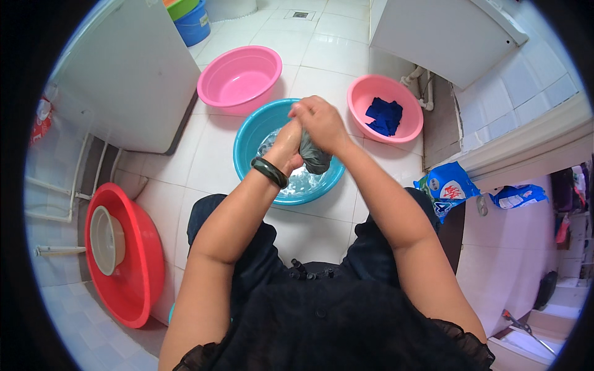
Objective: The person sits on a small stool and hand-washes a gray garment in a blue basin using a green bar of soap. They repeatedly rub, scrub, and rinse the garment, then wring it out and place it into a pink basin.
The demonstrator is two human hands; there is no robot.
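Note:
Over a teal plastic basin (242,155) of water, my two hands are pressed together around a wet grey-green cloth (316,155). My left hand (286,143), with a dark bangle (270,172) at its wrist, has the cloth against its palm. From the other side my right hand (322,121) clasps the cloth, its fingers touching those of my left. A bunched end of the cloth hangs below my right hand. Rippled water (304,183) shows in the basin beneath. Part of the cloth is hidden between my hands.
A pink basin (239,83) stands beyond on the left. On the right, another pink basin (366,123) holds dark blue cloth (385,116). Blue detergent bags (448,188) lie near my right knee. A red basin (144,259) with a beige bowl (107,241) leans at the left wall.

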